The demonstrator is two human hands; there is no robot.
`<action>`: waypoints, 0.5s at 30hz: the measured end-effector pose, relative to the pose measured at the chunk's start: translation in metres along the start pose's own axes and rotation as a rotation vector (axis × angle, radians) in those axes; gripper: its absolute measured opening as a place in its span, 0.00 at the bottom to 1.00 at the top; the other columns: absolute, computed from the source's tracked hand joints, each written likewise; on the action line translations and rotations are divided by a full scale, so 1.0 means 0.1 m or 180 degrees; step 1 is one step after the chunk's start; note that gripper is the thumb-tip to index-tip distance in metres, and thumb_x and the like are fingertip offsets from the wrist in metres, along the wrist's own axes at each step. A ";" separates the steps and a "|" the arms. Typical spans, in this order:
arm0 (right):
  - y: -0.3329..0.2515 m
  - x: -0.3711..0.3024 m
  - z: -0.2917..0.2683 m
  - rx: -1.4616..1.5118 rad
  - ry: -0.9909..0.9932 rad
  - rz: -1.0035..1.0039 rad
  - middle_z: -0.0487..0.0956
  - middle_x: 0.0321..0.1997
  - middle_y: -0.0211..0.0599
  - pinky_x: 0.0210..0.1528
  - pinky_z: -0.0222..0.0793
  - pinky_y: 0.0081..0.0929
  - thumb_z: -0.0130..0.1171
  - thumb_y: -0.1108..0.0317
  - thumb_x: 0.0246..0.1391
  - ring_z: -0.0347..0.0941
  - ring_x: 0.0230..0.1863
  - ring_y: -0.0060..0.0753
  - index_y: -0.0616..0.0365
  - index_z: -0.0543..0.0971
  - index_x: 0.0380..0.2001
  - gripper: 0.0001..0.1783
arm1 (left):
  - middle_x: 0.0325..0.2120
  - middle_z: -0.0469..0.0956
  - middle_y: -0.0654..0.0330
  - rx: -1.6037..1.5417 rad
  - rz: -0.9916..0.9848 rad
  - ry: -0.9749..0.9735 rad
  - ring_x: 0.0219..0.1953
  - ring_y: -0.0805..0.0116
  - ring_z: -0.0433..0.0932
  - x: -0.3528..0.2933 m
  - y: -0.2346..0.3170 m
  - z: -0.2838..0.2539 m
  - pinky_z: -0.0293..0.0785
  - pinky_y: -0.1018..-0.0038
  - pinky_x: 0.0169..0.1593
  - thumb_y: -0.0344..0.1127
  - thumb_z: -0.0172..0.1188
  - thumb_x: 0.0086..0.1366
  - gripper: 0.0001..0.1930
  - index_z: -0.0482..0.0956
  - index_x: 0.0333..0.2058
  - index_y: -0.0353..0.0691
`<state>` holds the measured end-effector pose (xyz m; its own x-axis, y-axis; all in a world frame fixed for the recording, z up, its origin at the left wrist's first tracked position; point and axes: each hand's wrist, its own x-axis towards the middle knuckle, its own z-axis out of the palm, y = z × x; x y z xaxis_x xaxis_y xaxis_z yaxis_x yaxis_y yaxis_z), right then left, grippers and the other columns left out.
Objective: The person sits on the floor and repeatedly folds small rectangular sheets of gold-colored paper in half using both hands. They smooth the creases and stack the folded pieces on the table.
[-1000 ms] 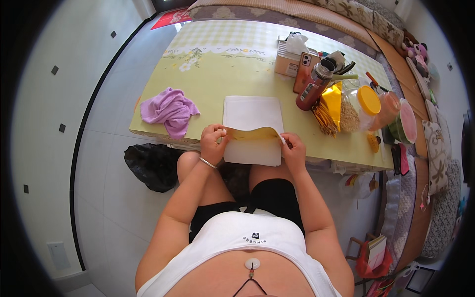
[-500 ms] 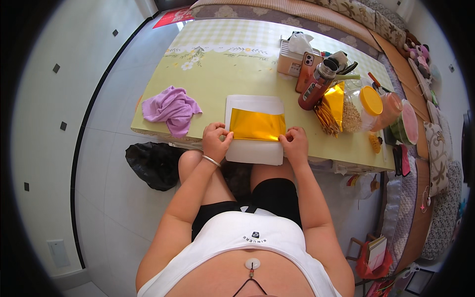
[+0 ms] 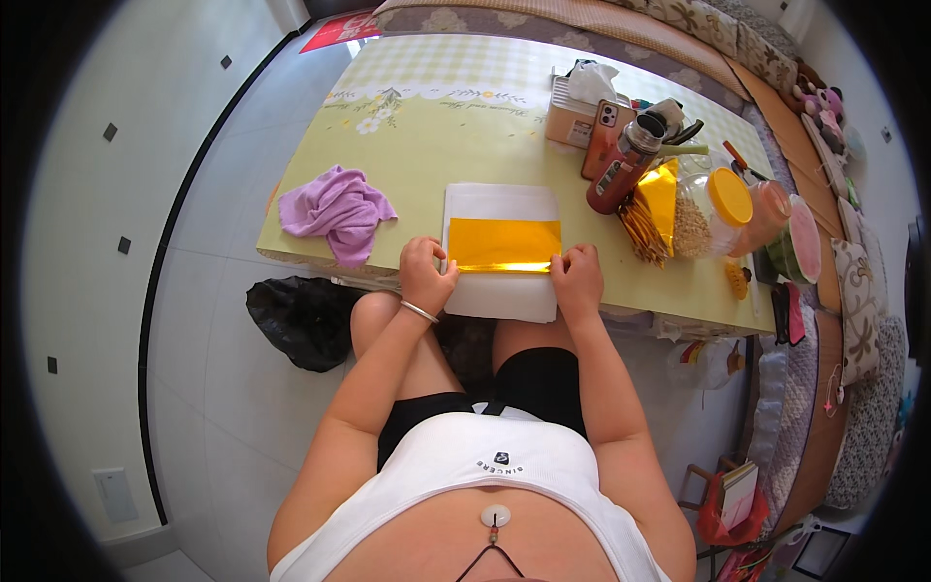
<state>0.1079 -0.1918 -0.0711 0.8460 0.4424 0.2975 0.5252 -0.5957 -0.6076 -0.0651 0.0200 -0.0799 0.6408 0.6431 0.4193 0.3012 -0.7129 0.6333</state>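
A shiny gold foil sheet (image 3: 504, 241) lies across a white, round-cornered sheet or board (image 3: 500, 298) that overhangs the table's near edge. My left hand (image 3: 424, 277) is closed at the foil's near left corner, thumb and fingertips pressed together on its edge. At the near right corner my right hand (image 3: 579, 280) pinches the foil in the same way. A bright band runs along the foil's near edge between the hands, where it seems to curve or fold upward. The fingertips themselves are partly hidden.
A lilac cloth (image 3: 337, 213) rests on the table at left. To the right stand a phone (image 3: 603, 136), an open red flask (image 3: 626, 165), more folded gold foil (image 3: 658, 209), a yellow-lidded jar (image 3: 693, 218) and a tissue box (image 3: 570, 112). A black bag (image 3: 303, 325) sits below the table.
The foil's far edge has come slightly nearer and looks straighter. Its near edge now shows a brighter band. Both hands have shifted only a little.
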 end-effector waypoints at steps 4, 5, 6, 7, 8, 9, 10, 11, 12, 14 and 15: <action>0.01 0.01 -0.02 -0.0029 -0.0048 0.0032 0.76 0.46 0.42 0.43 0.74 0.43 0.65 0.62 0.55 0.77 0.42 0.49 0.59 0.77 0.25 0.13 | 0.60 0.71 0.47 0.0218 0.0640 0.0170 0.64 0.49 0.68 0.03 0.26 -0.09 0.63 0.56 0.67 0.25 0.62 0.53 0.28 0.78 0.56 0.44; 0.01 0.01 -0.03 -0.0050 -0.0115 0.0056 0.76 0.46 0.42 0.44 0.74 0.43 0.65 0.62 0.55 0.77 0.43 0.49 0.59 0.77 0.26 0.12 | 0.64 0.68 0.49 0.0544 0.1018 -0.0085 0.67 0.50 0.64 0.06 0.27 -0.11 0.60 0.56 0.69 0.24 0.60 0.55 0.29 0.77 0.58 0.45; 0.01 0.03 -0.04 -0.0072 -0.0181 0.0081 0.76 0.46 0.42 0.44 0.75 0.42 0.66 0.62 0.55 0.77 0.43 0.50 0.59 0.78 0.28 0.11 | 0.67 0.65 0.52 0.0871 0.1395 -0.0341 0.71 0.51 0.60 0.11 0.26 -0.14 0.57 0.55 0.71 0.24 0.58 0.57 0.29 0.77 0.60 0.47; 0.01 0.03 -0.05 -0.0095 -0.0247 0.0107 0.76 0.46 0.43 0.44 0.75 0.42 0.66 0.62 0.55 0.77 0.44 0.50 0.59 0.78 0.30 0.11 | 0.71 0.62 0.54 0.1197 0.1770 -0.0599 0.74 0.53 0.56 0.14 0.27 -0.16 0.54 0.55 0.73 0.23 0.56 0.58 0.30 0.76 0.62 0.48; 0.02 0.03 -0.03 -0.0091 -0.0120 0.0041 0.76 0.48 0.44 0.46 0.74 0.43 0.65 0.63 0.55 0.76 0.46 0.50 0.59 0.79 0.34 0.11 | 0.71 0.63 0.58 0.0990 0.1800 -0.0627 0.75 0.55 0.56 0.14 0.31 -0.16 0.50 0.55 0.75 0.24 0.53 0.61 0.26 0.80 0.58 0.50; 0.03 0.03 0.00 -0.0087 0.0008 -0.0026 0.76 0.49 0.45 0.48 0.74 0.43 0.65 0.63 0.55 0.75 0.49 0.51 0.59 0.79 0.38 0.12 | 0.69 0.66 0.58 0.1041 0.1894 -0.0820 0.74 0.56 0.58 0.15 0.27 -0.13 0.51 0.55 0.75 0.25 0.53 0.62 0.26 0.80 0.58 0.49; 0.03 0.03 0.01 -0.0083 0.0136 -0.0092 0.76 0.51 0.45 0.50 0.74 0.44 0.65 0.64 0.55 0.75 0.51 0.51 0.59 0.80 0.42 0.14 | 0.68 0.68 0.58 0.1091 0.1987 -0.1014 0.72 0.57 0.61 0.15 0.17 -0.06 0.51 0.54 0.75 0.25 0.53 0.62 0.25 0.80 0.58 0.48; 0.01 0.04 0.01 -0.0416 0.0255 -0.0481 0.75 0.54 0.46 0.55 0.71 0.45 0.64 0.63 0.55 0.73 0.56 0.52 0.60 0.78 0.47 0.18 | 0.66 0.70 0.57 0.1137 0.2077 -0.1214 0.71 0.57 0.64 0.17 0.14 -0.03 0.52 0.54 0.75 0.26 0.53 0.62 0.24 0.80 0.57 0.46; -0.02 0.06 0.01 -0.0750 0.0374 -0.0870 0.74 0.58 0.47 0.59 0.68 0.47 0.64 0.63 0.55 0.70 0.60 0.52 0.61 0.77 0.51 0.22 | 0.63 0.75 0.57 0.1114 0.2052 -0.1253 0.68 0.58 0.69 0.17 0.11 -0.01 0.56 0.56 0.74 0.27 0.53 0.63 0.23 0.79 0.57 0.44; -0.13 0.05 0.03 -0.1226 0.0356 -0.1545 0.71 0.66 0.49 0.69 0.58 0.50 0.63 0.61 0.56 0.63 0.70 0.51 0.62 0.74 0.59 0.29 | 0.63 0.74 0.57 0.1055 0.2051 -0.1261 0.68 0.57 0.69 0.17 0.09 0.03 0.60 0.58 0.72 0.27 0.53 0.63 0.23 0.79 0.57 0.44; -0.24 0.02 0.08 -0.1348 0.0207 -0.1833 0.68 0.70 0.49 0.74 0.51 0.52 0.62 0.59 0.56 0.58 0.75 0.50 0.64 0.72 0.62 0.32 | 0.63 0.74 0.57 0.1038 0.2043 -0.1278 0.68 0.56 0.69 0.17 0.09 0.02 0.61 0.59 0.71 0.27 0.53 0.63 0.23 0.79 0.57 0.44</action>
<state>0.0964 -0.1714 -0.0615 0.4207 0.7318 0.5362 0.8691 -0.4946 -0.0070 -0.0499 0.0238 -0.0682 0.9431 -0.0220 0.3317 -0.0593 -0.9929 0.1028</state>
